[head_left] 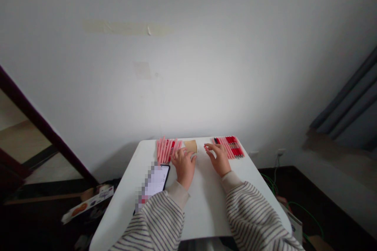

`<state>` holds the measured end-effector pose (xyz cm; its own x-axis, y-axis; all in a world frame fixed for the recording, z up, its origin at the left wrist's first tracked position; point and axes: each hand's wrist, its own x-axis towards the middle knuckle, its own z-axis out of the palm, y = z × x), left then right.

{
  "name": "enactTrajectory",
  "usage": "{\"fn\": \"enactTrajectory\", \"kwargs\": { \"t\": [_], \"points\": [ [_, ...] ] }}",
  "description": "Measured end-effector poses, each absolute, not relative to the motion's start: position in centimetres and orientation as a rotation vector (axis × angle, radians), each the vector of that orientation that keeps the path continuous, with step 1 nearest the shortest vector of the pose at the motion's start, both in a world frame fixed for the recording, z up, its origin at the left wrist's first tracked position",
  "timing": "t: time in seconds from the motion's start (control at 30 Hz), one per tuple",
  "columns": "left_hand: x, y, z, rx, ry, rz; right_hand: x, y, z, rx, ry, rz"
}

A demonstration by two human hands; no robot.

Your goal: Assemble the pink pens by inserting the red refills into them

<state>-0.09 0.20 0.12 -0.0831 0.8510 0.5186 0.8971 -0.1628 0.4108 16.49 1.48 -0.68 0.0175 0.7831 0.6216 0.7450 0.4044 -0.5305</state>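
Observation:
My left hand (184, 163) is palm down with its fingers spread, over the right edge of a bunch of pink and red pens (164, 151) at the back left of the white table (206, 204). Beside its fingertips lies a tan piece of card or paper (191, 146). My right hand (219, 159) is closed in a pinch on a small pinkish-red piece (206, 148), too small to name. Just right of this hand, more pink and red pens (235, 148) lie side by side in a row; my hand partly covers the row's left end.
A phone (156, 180) with a lit, partly blurred screen lies left of my left forearm. The white wall (188, 66) rises right behind the table. On the floor, a printed box (88, 206) is at the left and green cables (271, 182) are at the right.

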Motion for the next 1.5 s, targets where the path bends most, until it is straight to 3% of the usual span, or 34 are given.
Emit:
{"fn": "enactTrajectory", "kwargs": {
  "t": [0.63, 1.5],
  "points": [
    [0.0, 0.2, -0.5, -2.076, -2.000, -1.046, 16.5, 1.4, -1.6, -1.416, -2.012, -0.059],
    [0.5, -0.1, -0.4, -2.118, -1.967, -1.073, 16.8, 1.6, -1.5, -1.494, -1.857, -0.012]
  ]
}}
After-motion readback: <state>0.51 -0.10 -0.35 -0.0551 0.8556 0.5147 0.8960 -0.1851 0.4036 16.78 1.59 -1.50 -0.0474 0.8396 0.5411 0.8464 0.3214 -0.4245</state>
